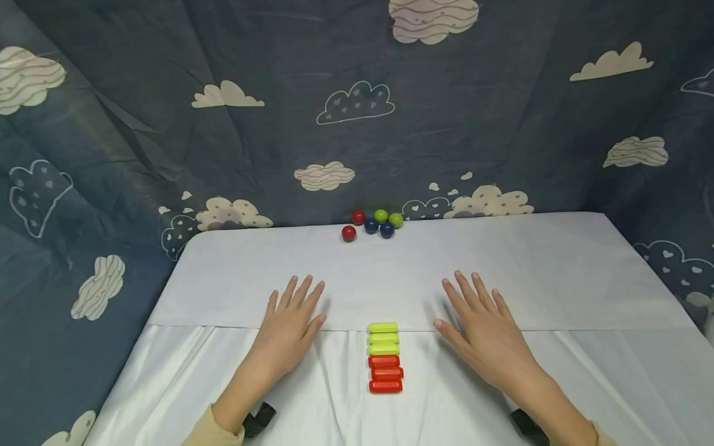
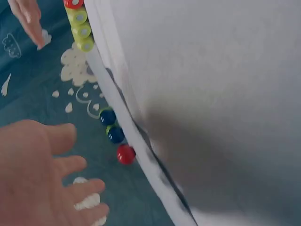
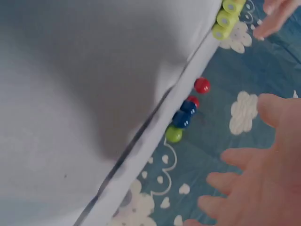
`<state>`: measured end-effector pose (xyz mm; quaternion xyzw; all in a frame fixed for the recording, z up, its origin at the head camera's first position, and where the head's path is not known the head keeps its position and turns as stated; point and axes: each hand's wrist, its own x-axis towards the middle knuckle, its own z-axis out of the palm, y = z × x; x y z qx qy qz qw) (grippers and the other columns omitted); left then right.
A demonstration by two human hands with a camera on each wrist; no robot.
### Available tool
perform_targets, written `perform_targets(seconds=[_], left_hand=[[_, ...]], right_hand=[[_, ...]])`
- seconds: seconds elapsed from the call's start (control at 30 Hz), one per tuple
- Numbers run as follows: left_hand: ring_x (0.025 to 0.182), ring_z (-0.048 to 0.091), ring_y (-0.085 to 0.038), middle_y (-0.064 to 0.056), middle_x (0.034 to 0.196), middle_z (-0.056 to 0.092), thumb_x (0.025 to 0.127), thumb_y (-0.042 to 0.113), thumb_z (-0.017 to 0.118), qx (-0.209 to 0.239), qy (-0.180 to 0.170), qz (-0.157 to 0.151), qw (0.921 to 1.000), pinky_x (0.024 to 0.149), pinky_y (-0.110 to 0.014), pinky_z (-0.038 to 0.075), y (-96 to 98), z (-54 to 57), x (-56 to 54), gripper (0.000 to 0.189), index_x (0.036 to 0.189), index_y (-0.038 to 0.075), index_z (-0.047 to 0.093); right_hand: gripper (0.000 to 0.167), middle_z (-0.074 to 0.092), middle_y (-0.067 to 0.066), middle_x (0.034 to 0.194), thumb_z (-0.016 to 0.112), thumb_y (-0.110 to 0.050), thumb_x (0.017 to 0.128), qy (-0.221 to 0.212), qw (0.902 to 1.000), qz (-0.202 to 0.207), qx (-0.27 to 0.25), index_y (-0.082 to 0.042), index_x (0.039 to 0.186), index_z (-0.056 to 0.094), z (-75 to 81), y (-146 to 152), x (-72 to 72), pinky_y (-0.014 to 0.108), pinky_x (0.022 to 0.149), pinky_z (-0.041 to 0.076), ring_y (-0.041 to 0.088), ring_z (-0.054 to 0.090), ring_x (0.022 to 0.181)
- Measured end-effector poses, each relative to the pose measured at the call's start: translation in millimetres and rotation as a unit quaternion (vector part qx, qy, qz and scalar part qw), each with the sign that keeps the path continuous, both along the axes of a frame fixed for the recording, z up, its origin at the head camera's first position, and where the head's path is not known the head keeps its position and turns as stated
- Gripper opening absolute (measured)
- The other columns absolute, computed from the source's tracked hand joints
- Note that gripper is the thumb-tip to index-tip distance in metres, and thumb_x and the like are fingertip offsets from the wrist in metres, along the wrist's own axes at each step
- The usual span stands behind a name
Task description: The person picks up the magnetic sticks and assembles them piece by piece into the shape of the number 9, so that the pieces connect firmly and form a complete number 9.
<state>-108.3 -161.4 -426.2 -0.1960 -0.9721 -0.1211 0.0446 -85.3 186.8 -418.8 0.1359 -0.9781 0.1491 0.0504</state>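
My left hand (image 1: 286, 334) is over the white cloth with its fingers straight and spread, holding nothing. On the other side, my right hand (image 1: 486, 334) is spread in the same way, also holding nothing. Between the hands lies a column of short plastic rods: three yellow-green rods (image 1: 383, 339) at the far end and three red rods (image 1: 385, 374) nearer me. The left wrist view shows the rods' round ends (image 2: 82, 31) at the upper left, apart from the left hand (image 2: 47, 174). In the right wrist view the right hand (image 3: 258, 174) is apart from the rods too.
At the table's far edge sits a cluster of small shiny balls: two red balls (image 1: 349, 233), two blue balls (image 1: 387, 230) and two green balls (image 1: 395, 220). A white cloth (image 1: 558, 266) covers the table. Behind it hangs a dark cloud-print curtain (image 1: 268, 155).
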Motion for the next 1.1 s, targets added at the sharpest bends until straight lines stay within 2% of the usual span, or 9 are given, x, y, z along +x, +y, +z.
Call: perform_targets(seconds=[0.1,0.2,0.33,0.43,0.53,0.67,0.8,1.0,1.1], left_hand=[[0.147,0.016,-0.031,-0.009,0.158,0.029,0.103,0.036,0.049,0.038,-0.017,-0.038,0.9984,0.112,-0.060,0.016,5.7,-2.8,-5.8,0.055,0.153,0.017,0.037],[0.147,0.021,-0.026,-0.005,0.157,0.034,0.102,0.036,0.051,0.085,-0.048,-0.075,0.9924,0.113,-0.053,0.022,11.8,-3.3,-9.5,0.053,0.151,0.018,0.040],[0.142,0.031,-0.017,0.001,0.152,0.041,0.102,0.034,0.054,0.153,-0.118,-0.104,0.9757,0.112,-0.043,0.029,23.2,-2.6,-12.7,0.050,0.148,0.018,0.045],[0.135,0.041,-0.015,0.004,0.145,0.049,0.100,0.030,0.059,0.198,-0.172,-0.105,0.9591,0.108,-0.040,0.035,33.7,-3.5,-15.7,0.046,0.144,0.017,0.051],[0.121,0.053,-0.016,0.002,0.134,0.058,0.098,0.025,0.063,0.228,-0.202,-0.100,0.9473,0.098,-0.039,0.044,43.2,-5.5,-18.2,0.041,0.137,0.014,0.057],[0.098,0.058,-0.014,0.001,0.117,0.065,0.095,0.017,0.066,0.240,-0.217,-0.104,0.9405,0.082,-0.031,0.049,52.3,-9.7,-24.7,0.035,0.129,0.010,0.063],[0.087,0.056,-0.011,0.002,0.104,0.065,0.092,0.012,0.068,0.246,-0.232,-0.119,0.9337,0.075,-0.027,0.047,57.8,-14.1,-33.2,0.030,0.122,0.008,0.066],[0.079,0.053,-0.010,0.007,0.091,0.061,0.090,0.009,0.071,0.244,-0.222,-0.135,0.9342,0.069,-0.026,0.045,61.7,-19.9,-39.2,0.020,0.109,0.010,0.073],[0.078,0.053,-0.010,0.007,0.091,0.060,0.090,0.007,0.070,0.243,-0.215,-0.137,0.9359,0.069,-0.026,0.045,63.3,-20.8,-39.4,0.015,0.104,0.011,0.074]], right_hand=[[0.073,0.021,0.014,0.161,0.056,-0.049,0.097,0.012,0.9996,0.027,0.005,-0.012,0.154,0.032,-1.2,-6,-7.0,0.057,0.115,0.004,0.035,0.010,0.148],[0.070,0.025,0.010,0.160,0.059,-0.046,0.096,0.020,0.9976,0.066,0.001,-0.015,0.154,0.035,-2.1,-12,-13.7,0.054,0.116,0.007,0.033,0.015,0.148],[0.068,0.032,0.004,0.157,0.065,-0.041,0.094,-0.002,0.9915,0.125,-0.037,-0.017,0.152,0.040,-3.8,-19,-22.5,0.053,0.114,0.021,0.029,0.026,0.145],[0.065,0.038,0.002,0.154,0.069,-0.036,0.093,-0.048,0.9820,0.165,-0.078,-0.017,0.150,0.043,-4.6,-23,-29.6,0.051,0.109,0.032,0.026,0.034,0.141],[0.061,0.045,0.001,0.149,0.070,-0.030,0.092,-0.099,0.9696,0.196,-0.107,-0.014,0.147,0.047,-5.0,-27,-36.7,0.048,0.106,0.037,0.023,0.042,0.136],[0.050,0.055,0.001,0.139,0.069,-0.023,0.093,-0.147,0.9546,0.225,-0.128,-0.010,0.140,0.055,-6.1,-31,-46.2,0.045,0.104,0.040,0.022,0.050,0.129],[0.040,0.062,0.000,0.129,0.069,-0.017,0.094,-0.192,0.9419,0.229,-0.154,-0.010,0.132,0.062,-9.5,-36,-55.6,0.041,0.099,0.046,0.019,0.057,0.120],[0.027,0.066,-0.010,0.108,0.072,-0.014,0.091,-0.215,0.9318,0.235,-0.174,-0.016,0.118,0.070,-17.2,-42,-66.7,0.028,0.082,0.051,0.009,0.059,0.093],[0.023,0.065,-0.014,0.101,0.072,-0.013,0.090,-0.218,0.9292,0.242,-0.174,-0.019,0.113,0.072,-18.3,-43,-69.1,0.028,0.080,0.050,0.009,0.058,0.088]])
